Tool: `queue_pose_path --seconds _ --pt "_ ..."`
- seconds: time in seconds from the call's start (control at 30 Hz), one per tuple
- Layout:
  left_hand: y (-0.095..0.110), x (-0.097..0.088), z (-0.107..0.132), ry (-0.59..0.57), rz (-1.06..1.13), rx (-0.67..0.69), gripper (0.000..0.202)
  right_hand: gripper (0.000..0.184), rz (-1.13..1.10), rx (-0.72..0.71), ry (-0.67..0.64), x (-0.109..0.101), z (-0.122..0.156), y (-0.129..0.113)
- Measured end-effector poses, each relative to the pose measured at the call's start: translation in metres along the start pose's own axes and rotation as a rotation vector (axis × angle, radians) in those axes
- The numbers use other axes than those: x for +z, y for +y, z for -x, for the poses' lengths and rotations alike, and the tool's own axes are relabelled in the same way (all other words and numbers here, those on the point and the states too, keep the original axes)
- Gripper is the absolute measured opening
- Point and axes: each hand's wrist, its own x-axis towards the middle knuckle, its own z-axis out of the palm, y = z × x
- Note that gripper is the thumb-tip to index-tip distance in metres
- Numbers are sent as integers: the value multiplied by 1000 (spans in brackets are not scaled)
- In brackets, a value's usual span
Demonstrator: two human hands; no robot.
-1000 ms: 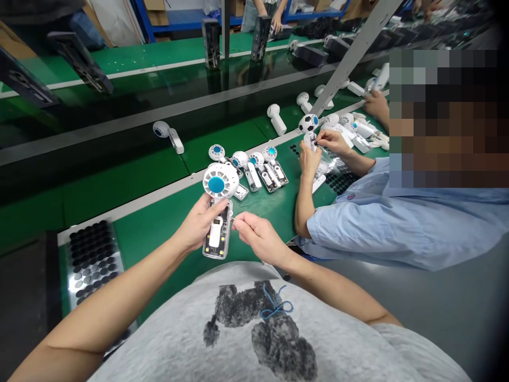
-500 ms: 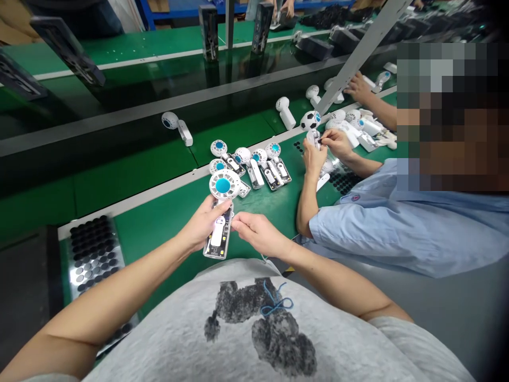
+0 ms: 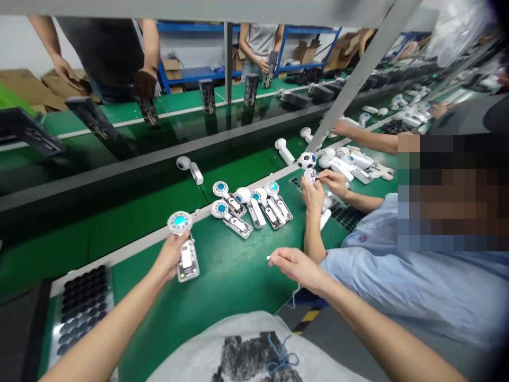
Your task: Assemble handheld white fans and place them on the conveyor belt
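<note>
Blue metal shelving [image 3: 191, 24] stands far off by a white wall [image 3: 24, 42], with cardboard boxes [image 3: 24, 82] far left, beyond long green conveyor benches [image 3: 91, 223]; grey floor [image 3: 334, 345] lies near right.

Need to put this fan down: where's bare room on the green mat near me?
Bare green mat lies between your left hand and right hand, below the row of white handheld fans. Crowded along that row and around the co-worker's hands.

on my feed: round-headed plastic handheld fan [image 3: 183, 249] in the left hand [image 3: 170, 256], above the flat rubber conveyor belt [image 3: 234, 278]. right hand [image 3: 296, 267] to its right. row of opened plastic fans [image 3: 254, 209] on the belt ahead of both hands. co-worker's cotton sleeve [image 3: 382, 276] right of that row. perforated metal mat [image 3: 81, 310] at the belt's near left.
</note>
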Motion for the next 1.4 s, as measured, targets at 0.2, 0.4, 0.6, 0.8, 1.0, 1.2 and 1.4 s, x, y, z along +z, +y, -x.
queue_pose_path --seconds 0.2,0.4,0.6,0.8,1.0,1.2,1.4 --pt "-19 65 -49 -85 -150 46 27 32 35 -117 -22 30 -21 5" --pt "45 8 -90 -202 -420 -27 35 43 -43 -61 38 36 -35 28" --pt "120 25 -204 55 -324 17 28 51 -127 24 -2 43 -46 31" --pt "118 106 -285 186 -272 10 32 27 -75 -18 83 -26 -112 -26" --pt "123 121 -260 -12 -106 157 25 20 -5 -135 265 -114 -138 -50" --pt "108 59 -133 -212 -23 254 33 25 -39 -127 139 -10 -59 3" --pt "54 14 -16 -217 -85 171 32 34 16 -182 79 70 -19 18"
